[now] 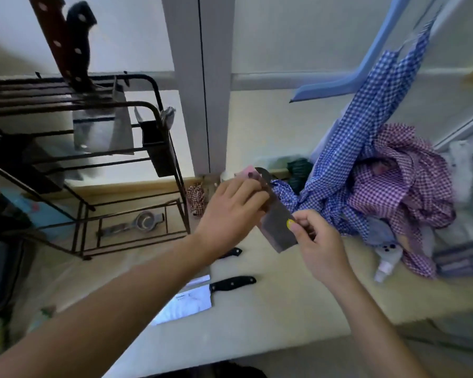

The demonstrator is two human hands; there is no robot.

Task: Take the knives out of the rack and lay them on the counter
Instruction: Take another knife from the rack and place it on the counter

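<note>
A black wire rack (pixel 150 110) stands at the left on the counter (pixel 257 309). Two cleavers (pixel 101 129) hang in its top slots, one with a brown handle (pixel 52 39), one with a black handle (pixel 79 45). My left hand (pixel 230 211) grips the handle of a dark cleaver (pixel 277 227) held in the air above the counter. My right hand (pixel 317 246) pinches the cleaver's blade near its lower edge. A cleaver with a black handle (pixel 191 298) lies flat on the counter below. Another black knife handle (pixel 230 253) shows behind my left wrist.
A metal squeezer (pixel 137 223) lies on the rack's bottom shelf. Blue and purple checked cloths (pixel 380 186) are piled at the right, with a small white bottle (pixel 385 260) by them. A grey window post (pixel 202 77) rises behind. The counter's front edge runs near my arms.
</note>
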